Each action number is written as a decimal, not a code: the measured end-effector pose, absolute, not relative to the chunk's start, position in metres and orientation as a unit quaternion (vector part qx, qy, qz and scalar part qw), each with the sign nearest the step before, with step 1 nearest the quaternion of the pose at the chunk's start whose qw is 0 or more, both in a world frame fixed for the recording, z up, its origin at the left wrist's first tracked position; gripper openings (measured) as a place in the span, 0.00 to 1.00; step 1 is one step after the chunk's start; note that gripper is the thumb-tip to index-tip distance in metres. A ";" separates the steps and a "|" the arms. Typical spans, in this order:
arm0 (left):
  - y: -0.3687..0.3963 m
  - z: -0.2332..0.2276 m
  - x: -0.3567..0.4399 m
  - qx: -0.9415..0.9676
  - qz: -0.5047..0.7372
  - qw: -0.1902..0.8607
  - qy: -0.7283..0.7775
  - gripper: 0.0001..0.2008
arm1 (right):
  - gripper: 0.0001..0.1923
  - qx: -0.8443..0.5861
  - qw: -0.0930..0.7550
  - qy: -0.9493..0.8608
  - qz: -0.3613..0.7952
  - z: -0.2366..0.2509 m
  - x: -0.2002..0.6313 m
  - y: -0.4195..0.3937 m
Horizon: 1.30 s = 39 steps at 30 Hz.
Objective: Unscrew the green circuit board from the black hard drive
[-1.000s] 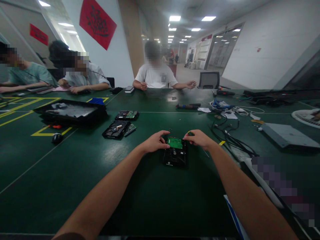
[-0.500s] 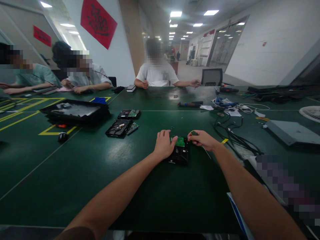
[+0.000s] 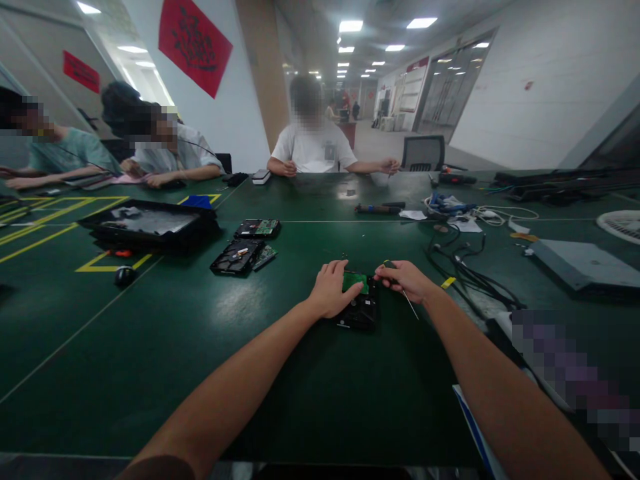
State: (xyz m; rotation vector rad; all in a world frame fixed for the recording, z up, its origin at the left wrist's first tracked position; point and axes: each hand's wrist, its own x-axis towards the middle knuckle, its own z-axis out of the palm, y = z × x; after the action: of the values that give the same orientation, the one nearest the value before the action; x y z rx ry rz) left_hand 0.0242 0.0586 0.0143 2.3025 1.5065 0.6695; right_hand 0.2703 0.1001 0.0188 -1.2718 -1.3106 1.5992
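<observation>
A black hard drive with a green circuit board lies on the table in front of me. My left hand grips its left side, the thumb reaching across the board and hiding part of it. At the drive's right upper corner is my right hand, fingers closed around a thin screwdriver. The shaft points down and to the right, away from the drive, while most of the handle is covered by my fingers. Several tiny dark screws seem to lie just beyond the drive.
Left of centre are opened hard drives and a loose circuit board. A black tray stands farther left. Dark cables and a grey metal box lie to the right. A person sits opposite; others sit at the left.
My left thumb has moved right and down over the circuit board. The screwdriver shaft has shifted slightly left and tilted more steeply. My right hand stays beside the drive.
</observation>
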 end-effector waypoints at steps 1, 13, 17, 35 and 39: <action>0.059 0.015 0.024 0.806 0.227 0.153 0.525 0.39 | 0.12 -0.490 0.349 -0.508 0.616 0.019 0.270 0.099; 0.067 0.018 0.018 0.823 0.220 0.158 0.500 0.34 | 0.16 -0.512 0.341 -0.541 0.573 0.024 0.266 0.095; 0.069 0.015 0.016 0.832 0.220 0.156 0.486 0.33 | 0.15 -0.514 0.345 -0.537 0.573 0.022 0.265 0.096; 0.071 0.013 0.012 0.836 0.244 0.178 0.458 0.22 | 0.09 -0.517 0.349 -0.681 0.383 0.024 0.245 0.094; 0.071 0.014 0.012 0.835 0.236 0.191 0.459 0.22 | 0.11 -0.519 0.341 -0.688 0.376 0.018 0.240 0.096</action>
State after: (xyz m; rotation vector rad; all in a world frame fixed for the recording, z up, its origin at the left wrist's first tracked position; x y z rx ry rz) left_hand 0.0116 0.0712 0.0144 2.3465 1.2884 0.6624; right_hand 0.2403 0.0961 0.0180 -1.3494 -1.7905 0.9793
